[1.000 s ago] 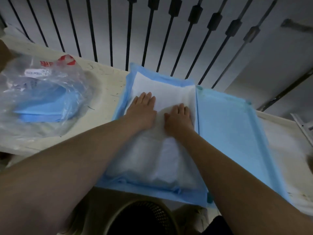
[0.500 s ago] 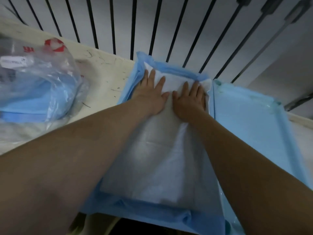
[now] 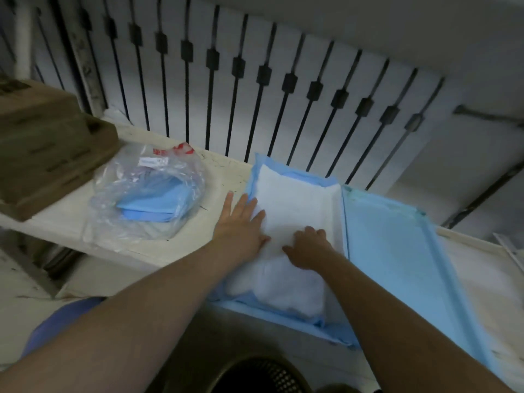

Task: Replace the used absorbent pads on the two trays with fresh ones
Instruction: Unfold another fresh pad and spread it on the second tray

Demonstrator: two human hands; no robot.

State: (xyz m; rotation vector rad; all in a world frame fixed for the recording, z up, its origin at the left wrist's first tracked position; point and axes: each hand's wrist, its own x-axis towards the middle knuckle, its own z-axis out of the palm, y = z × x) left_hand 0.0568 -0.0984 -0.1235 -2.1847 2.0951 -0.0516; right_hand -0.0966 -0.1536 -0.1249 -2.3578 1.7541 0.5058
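Black metal balusters (image 3: 263, 75) are set before a pale wall (image 3: 467, 160); a scuffed cream ledge (image 3: 71, 222) is dimly lit, with cardboard boxes (image 3: 42, 143) stacked at its left.

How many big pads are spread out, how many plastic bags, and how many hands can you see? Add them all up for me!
Spread-out pads: 2, the white-topped pad and the blue pad
Plastic bags: 1, the plastic bag
Hands: 2, the left hand and the right hand
Total: 5
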